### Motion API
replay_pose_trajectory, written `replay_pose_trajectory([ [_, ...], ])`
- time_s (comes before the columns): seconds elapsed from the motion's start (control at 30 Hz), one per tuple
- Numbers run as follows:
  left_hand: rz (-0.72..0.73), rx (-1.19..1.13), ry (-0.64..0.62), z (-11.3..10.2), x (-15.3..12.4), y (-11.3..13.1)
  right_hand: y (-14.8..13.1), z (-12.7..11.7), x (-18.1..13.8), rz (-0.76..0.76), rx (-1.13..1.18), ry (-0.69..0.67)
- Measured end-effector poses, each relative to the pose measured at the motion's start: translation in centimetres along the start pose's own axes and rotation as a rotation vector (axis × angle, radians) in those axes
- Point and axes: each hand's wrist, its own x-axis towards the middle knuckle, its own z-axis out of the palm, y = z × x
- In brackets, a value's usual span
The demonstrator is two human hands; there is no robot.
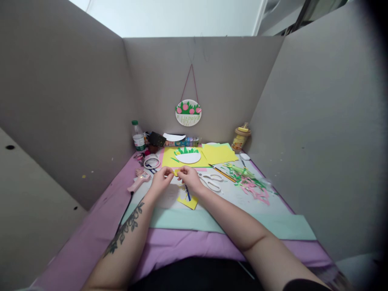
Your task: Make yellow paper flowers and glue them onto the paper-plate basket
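Between my fingertips is a small yellow paper piece [176, 172]. My left hand [163, 178] pinches it from the left, and my right hand [189, 176] pinches it from the right. Its exact shape is too small to make out. Below my hands lie a yellow paper scrap [191, 204] and a blue pen [188, 193]. White-handled scissors [214, 184] rest just right of my right hand. Beyond my hands, a half-round white plate piece [188, 158] with green paper leaves [186, 150] lies on a yellow sheet [169, 159].
A pink glue gun [138, 183] and tape rolls [152, 162] lie at left. Pencils [222, 173] and green and pink paper scraps [251, 184] spread at right. A bottle [138, 137] and a cup [241, 137] stand at the back. A decorated plate [188, 113] hangs on the grey partition [157, 81].
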Motion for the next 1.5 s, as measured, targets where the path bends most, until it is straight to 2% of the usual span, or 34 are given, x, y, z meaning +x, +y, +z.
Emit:
replay_pose_trajectory([
  [0.6,-0.027,0.084,-0.018,0.1,-0.2,0.1,0.2,-0.1,0.0,-0.015,-0.027,-0.043],
  [1.17,-0.041,-0.014,0.008,0.4,0.0,-1.3,0.0,-0.1,0.0,-0.004,-0.003,-0.042],
  [1.5,-0.042,-0.024,0.000,0.3,0.0,-1.3,-0.3,-0.4,-0.1,-0.043,-0.043,-0.106],
])
